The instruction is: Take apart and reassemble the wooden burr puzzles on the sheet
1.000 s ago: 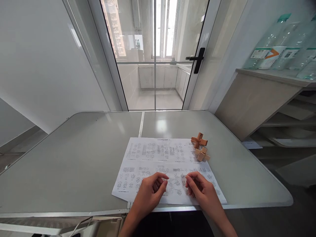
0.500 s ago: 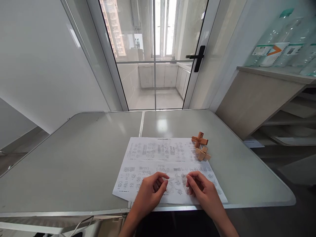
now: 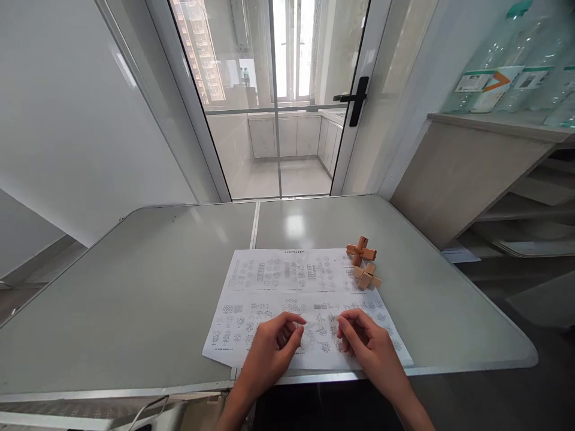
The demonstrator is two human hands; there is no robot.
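A large white sheet printed with small diagrams (image 3: pixel 265 296) lies near the front edge of the table. Over its lower middle rests my left hand (image 3: pixel 274 344), loosely curled, with a small gap between thumb and index fingertip and nothing held. My right hand (image 3: pixel 366 344) is over the lower right of the sheet, its thumb and index tips together and no object visible in it. Beyond the right hand, two wooden interlocking puzzles sit at the sheet's upper right: a darker reddish-brown puzzle (image 3: pixel 360 251) and, nearer, a lighter wooden puzzle (image 3: pixel 367 276).
The grey-green table (image 3: pixel 135 299) has a metal edge strip and a seam. Past it stands a glass door with a black handle (image 3: pixel 358 102). On the right, a wooden shelf (image 3: pixel 471 173) carries several clear plastic bottles (image 3: pixel 489 78). A cable (image 3: pixel 146 410) shows below the front edge.
The camera view has shifted slightly. Both hands, the sheet and the two wooden puzzles keep their places on the table.
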